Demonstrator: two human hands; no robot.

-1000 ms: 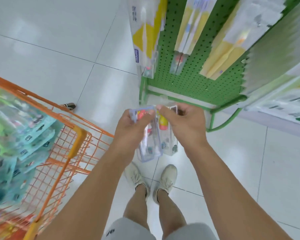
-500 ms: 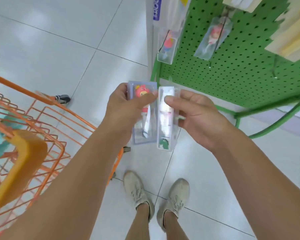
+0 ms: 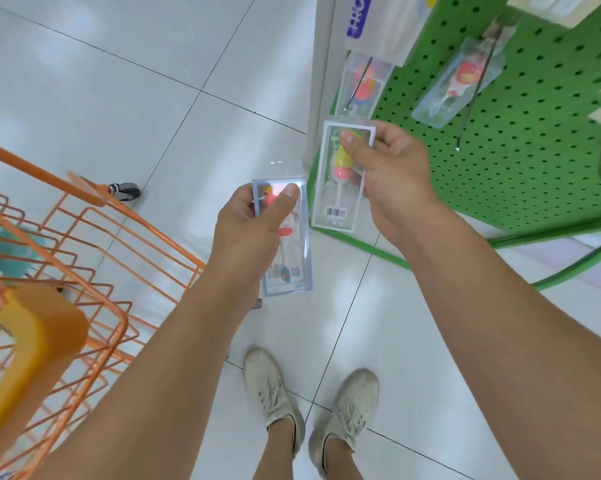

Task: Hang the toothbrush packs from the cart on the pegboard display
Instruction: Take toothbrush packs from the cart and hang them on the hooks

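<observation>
Each hand has one toothbrush pack: the left hand [image 3: 254, 223], at the centre of the frame, pinches the top of a blue-edged pack [image 3: 287, 244] between thumb and curled fingers, while the right hand [image 3: 389, 168], a little higher and to the right, grips a white-edged pack [image 3: 340, 188] the same way, thumb pressed over its upper face. The two packs hang upright and apart, the right one just in front of the lower edge of the green pegboard [image 3: 520, 140] at the upper right of the frame. To hang it well, I would say the right hand should lift the pack to a free hook, such as the bare wire hook [image 3: 465, 109] in the upper right, keep the pack's top hole clear of the thumb, and slide it straight along the wire. Two similar packs already hang there, one by the board's left edge [image 3: 361, 84] and one further right [image 3: 461, 81], so the new pack needs room beside them. At the left of the frame stands the orange cart [image 3: 94, 244] with its yellow handle [image 3: 32, 348]; it sits close to the left arm and could catch the elbow. The person's shoes [image 3: 274, 393] show at the bottom on the pale tiled floor [image 3: 101, 98].
</observation>
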